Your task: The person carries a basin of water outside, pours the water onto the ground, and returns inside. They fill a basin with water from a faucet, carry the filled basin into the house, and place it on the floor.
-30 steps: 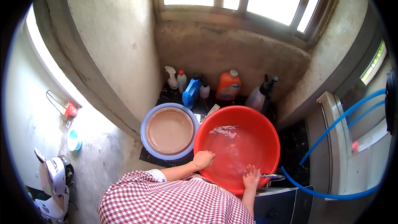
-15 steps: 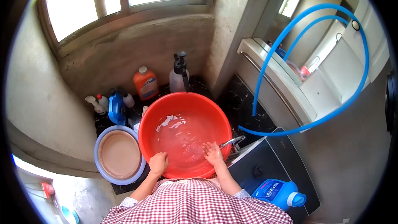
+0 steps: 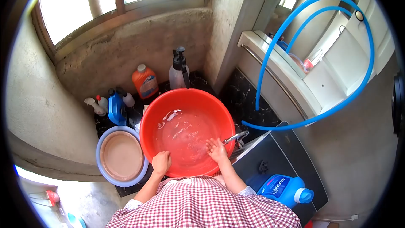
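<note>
A large red basin [image 3: 145, 131] with shallow water in it stands on the black counter in front of me. My left hand [image 3: 161, 162] is closed at the basin's near left rim; whether its curled fingers hold anything is hidden. Over the near right side of the basin is my right hand [image 3: 216, 149], palm up with its fingers apart and nothing in it. A metal faucet [image 3: 236, 137] reaches to the basin's right rim, close to my right hand. Left of the red basin sits a blue-rimmed basin [image 3: 101, 160] holding a brownish round basin [image 3: 121, 156].
Behind the basins stand an orange bottle [image 3: 144, 82], a pump sprayer [image 3: 179, 74], a blue bottle [image 3: 116, 109] and small spray bottles. A blue hose [image 3: 263, 65] loops at the right. A large blue detergent bottle [image 3: 280, 189] lies on a dark panel [image 3: 291, 147] at the lower right.
The view has swung to the right, bringing the detergent bottle and more of the hose into sight. Both hands remain near the red basin's front rim in much the same poses.
</note>
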